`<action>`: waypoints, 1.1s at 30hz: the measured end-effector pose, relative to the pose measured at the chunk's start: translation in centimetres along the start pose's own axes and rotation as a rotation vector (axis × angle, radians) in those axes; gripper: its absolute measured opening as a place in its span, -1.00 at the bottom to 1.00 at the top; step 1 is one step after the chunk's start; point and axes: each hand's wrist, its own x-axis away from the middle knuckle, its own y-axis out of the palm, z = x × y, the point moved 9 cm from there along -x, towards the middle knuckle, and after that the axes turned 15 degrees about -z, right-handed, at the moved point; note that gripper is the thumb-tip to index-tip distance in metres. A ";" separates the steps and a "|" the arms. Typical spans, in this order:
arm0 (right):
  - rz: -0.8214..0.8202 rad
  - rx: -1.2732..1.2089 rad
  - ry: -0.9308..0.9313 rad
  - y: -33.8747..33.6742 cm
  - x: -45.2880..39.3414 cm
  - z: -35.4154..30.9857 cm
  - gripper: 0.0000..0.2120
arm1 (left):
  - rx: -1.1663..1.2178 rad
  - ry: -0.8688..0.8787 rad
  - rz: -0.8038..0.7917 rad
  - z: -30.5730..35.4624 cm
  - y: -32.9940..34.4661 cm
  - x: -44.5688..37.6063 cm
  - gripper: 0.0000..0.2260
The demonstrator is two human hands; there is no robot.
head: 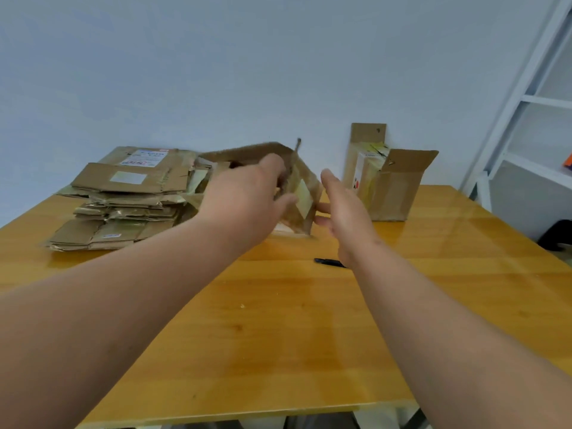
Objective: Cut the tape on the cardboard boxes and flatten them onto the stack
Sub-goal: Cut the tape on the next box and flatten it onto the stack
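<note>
Left hand (247, 193) grips the blurred cardboard box (297, 193), held just right of the stack (123, 196), above the worktop (278, 320). Right hand (343, 209) open, fingers spread beside it. Looks light, floppy at creases; grab panel edges. Knife (329, 262) lies below.

Lighting: even, soft, bright; faint shadows. Glare: pale sheen on table (448, 230), right part. Blur: motion smear on cardboard box (297, 187) above table. Edges: wide-angle bowing.
</note>
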 end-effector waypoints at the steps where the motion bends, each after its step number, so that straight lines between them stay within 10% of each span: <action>1: -0.072 -0.055 0.016 0.5 -0.1 0.5 -0.68 | -0.048 0.021 -0.046 0.6 0.9 0.1 -0.76; 5: -0.194 -0.085 0.132 2.0 -0.1 2.4 -0.35 | -0.141 0.084 -0.158 2.4 3.6 0.3 -0.77; 10: -0.118 -0.143 0.199 1.1 -0.4 3.1 -0.81 | -0.160 0.205 -0.274 3.7 4.8 0.6 -0.68; 17: 0.001 -0.161 0.182 -0.6 -1.2 3.5 -0.80 | -0.034 -0.214 -0.198 -6.4 0.6 -1.8 -0.81; 24: 0.012 -0.261 0.189 -0.6 -1.7 4.4 -0.71 | 0.198 -0.420 -0.274 -12.5 3.7 -1.3 -0.34; 33: -0.021 -0.301 0.187 -1.5 -1.9 5.0 -0.81 | 0.154 -0.380 -0.252 -11.1 2.7 -1.6 -0.70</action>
